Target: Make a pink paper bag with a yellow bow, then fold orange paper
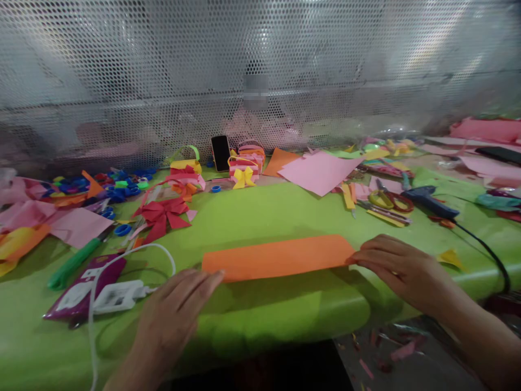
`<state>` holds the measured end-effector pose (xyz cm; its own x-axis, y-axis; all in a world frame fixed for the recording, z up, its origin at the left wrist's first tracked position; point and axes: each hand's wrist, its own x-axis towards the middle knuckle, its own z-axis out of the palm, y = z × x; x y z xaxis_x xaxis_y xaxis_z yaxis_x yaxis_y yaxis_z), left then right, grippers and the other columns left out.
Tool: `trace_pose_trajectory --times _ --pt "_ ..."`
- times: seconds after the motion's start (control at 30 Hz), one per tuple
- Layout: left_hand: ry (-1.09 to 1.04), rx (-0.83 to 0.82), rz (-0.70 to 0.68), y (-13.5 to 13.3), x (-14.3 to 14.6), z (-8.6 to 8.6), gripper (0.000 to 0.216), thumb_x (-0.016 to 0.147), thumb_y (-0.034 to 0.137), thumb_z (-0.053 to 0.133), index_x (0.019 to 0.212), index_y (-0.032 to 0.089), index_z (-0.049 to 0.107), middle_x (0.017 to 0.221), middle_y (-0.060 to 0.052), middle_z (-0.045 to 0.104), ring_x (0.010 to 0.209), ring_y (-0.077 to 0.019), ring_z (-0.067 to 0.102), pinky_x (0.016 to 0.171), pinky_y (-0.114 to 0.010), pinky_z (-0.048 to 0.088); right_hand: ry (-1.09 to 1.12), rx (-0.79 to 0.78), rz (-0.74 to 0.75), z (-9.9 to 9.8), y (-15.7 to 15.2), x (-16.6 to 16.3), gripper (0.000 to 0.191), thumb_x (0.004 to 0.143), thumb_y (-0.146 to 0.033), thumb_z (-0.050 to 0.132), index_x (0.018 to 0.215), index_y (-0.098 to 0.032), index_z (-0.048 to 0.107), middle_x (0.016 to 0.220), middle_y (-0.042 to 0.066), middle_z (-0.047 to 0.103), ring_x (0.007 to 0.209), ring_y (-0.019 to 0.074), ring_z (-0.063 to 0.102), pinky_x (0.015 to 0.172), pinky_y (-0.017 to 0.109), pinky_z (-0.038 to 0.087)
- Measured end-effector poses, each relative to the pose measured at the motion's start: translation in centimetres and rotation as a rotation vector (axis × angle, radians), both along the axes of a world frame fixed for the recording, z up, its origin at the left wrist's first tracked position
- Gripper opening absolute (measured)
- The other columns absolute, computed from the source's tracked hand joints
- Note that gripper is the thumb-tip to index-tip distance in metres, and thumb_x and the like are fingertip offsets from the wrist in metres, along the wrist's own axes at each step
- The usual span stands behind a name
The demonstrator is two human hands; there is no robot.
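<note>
A strip of orange paper [277,258] stretches between my two hands, just above the front edge of the green-covered table [260,212]. My left hand [173,309] pinches its left end, thumb and fingers pressed together. At the right end, my right hand [396,266] grips the lower corner between thumb and fingertips. Left of my left hand lie a white adapter [118,296] with a white cable and a purple packet [87,285]. A red paper bow [163,214] rests farther back on the left.
Along the back stand a phone [220,153], a small paper bag with a yellow bow [243,176] and pink paper sheets [319,169]. Scissors [391,201] and a blue glue gun [431,201] with a black cord lie right. A green-handled tool [75,265] is left. A perforated metal panel [163,70] rises behind.
</note>
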<state>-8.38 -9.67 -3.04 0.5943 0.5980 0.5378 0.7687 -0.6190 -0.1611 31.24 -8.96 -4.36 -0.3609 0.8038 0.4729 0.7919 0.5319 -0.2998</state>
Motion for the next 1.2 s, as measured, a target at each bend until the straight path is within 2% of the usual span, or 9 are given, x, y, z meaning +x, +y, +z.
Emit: trace_pose_trajectory --times 0.13,0.23,0.37,0.43,0.57,0.7,0.77,1.03,1.2 --pt "-0.129 0.012 0.003 0.4 1.1 2.5 0.028 0.086 0.014 0.044 0.099 0.022 0.068 0.084 -0.001 0.072 0.077 -0.0126 0.065 0.073 -0.023 0.052 0.153 0.092 -0.037 1.9 0.7 -0.3 0.021 0.088 -0.036 0.051 0.08 -0.03 0.069 0.08 0.003 0.069 0.076 0.021 0.065 0.071 0.035 0.054" --pt "-0.325 -0.108 0.111 0.6 1.8 4.1 0.019 0.085 0.024 0.052 0.087 0.025 0.071 0.08 0.001 0.073 0.074 -0.0124 0.066 0.067 -0.022 0.053 0.269 0.082 -0.063 3.3 1.0 0.0 0.02 0.086 -0.039 0.054 0.076 -0.028 0.067 0.078 0.003 0.068 0.075 0.0208 0.065 0.071 0.034 0.053" --pt "-0.673 -0.488 0.265 1.5 1.7 5.6 0.016 0.074 0.037 0.062 0.078 0.028 0.073 0.08 0.003 0.075 0.075 -0.0165 0.069 0.066 -0.025 0.055 0.481 -0.197 -0.16 4.1 2.0 0.3 0.036 0.079 -0.056 0.057 0.073 -0.021 0.067 0.069 0.006 0.066 0.062 0.0185 0.06 0.053 0.027 0.048" --pt "-0.725 -0.688 0.326 2.3 1.5 5.7 0.019 0.071 0.038 0.061 0.079 0.027 0.074 0.081 0.001 0.076 0.076 -0.0193 0.069 0.066 -0.028 0.055 0.514 -0.355 -0.154 3.7 3.0 0.0 0.04 0.076 -0.057 0.058 0.072 -0.018 0.067 0.067 0.007 0.065 0.061 0.0182 0.059 0.051 0.027 0.045" --pt "-0.573 -0.895 0.464 3.9 2.0 4.7 0.023 0.073 0.032 0.056 0.083 0.023 0.074 0.082 -0.001 0.076 0.076 -0.0218 0.07 0.068 -0.031 0.053 0.295 -0.491 -0.134 1.8 5.1 -1.3 0.033 0.079 -0.043 0.049 0.068 -0.017 0.065 0.065 0.005 0.065 0.062 0.0184 0.059 0.055 0.028 0.044" --pt "-0.394 -0.818 0.492 4.8 2.9 3.1 0.023 0.076 0.024 0.051 0.079 0.023 0.074 0.086 -0.002 0.076 0.082 -0.022 0.069 0.077 -0.033 0.05 -0.161 -0.348 -0.27 0.2 5.6 -3.1 0.026 0.084 -0.023 0.042 0.072 -0.019 0.065 0.072 0.003 0.069 0.067 0.0169 0.062 0.059 0.025 0.041" --pt "-0.345 -0.771 0.484 5.0 3.0 2.4 0.023 0.076 0.021 0.051 0.08 0.022 0.074 0.088 -0.003 0.075 0.084 -0.0215 0.068 0.08 -0.034 0.049 -0.294 -0.277 -0.33 -0.3 5.6 -3.9 0.024 0.084 -0.018 0.043 0.072 -0.019 0.064 0.074 0.003 0.068 0.068 0.017 0.061 0.058 0.025 0.038" --pt "-0.119 -0.705 0.372 5.8 2.5 1.5 0.028 0.081 0.018 0.046 0.085 0.019 0.073 0.086 -0.006 0.069 0.083 -0.0217 0.063 0.075 -0.034 0.045 -0.499 -0.107 -0.386 -1.9 5.4 -5.3 0.024 0.089 -0.011 0.042 0.075 -0.015 0.062 0.075 0.008 0.062 0.073 0.0199 0.058 0.057 0.028 0.031" --pt "0.033 -0.734 0.345 6.4 2.5 2.6 0.026 0.082 0.019 0.046 0.091 0.02 0.07 0.092 -0.006 0.069 0.085 -0.0223 0.063 0.074 -0.034 0.045 -0.593 -0.052 -0.366 -1.8 5.1 -5.7 0.019 0.085 -0.004 0.048 0.074 -0.015 0.061 0.073 0.007 0.061 0.072 0.0189 0.057 0.055 0.028 0.031"
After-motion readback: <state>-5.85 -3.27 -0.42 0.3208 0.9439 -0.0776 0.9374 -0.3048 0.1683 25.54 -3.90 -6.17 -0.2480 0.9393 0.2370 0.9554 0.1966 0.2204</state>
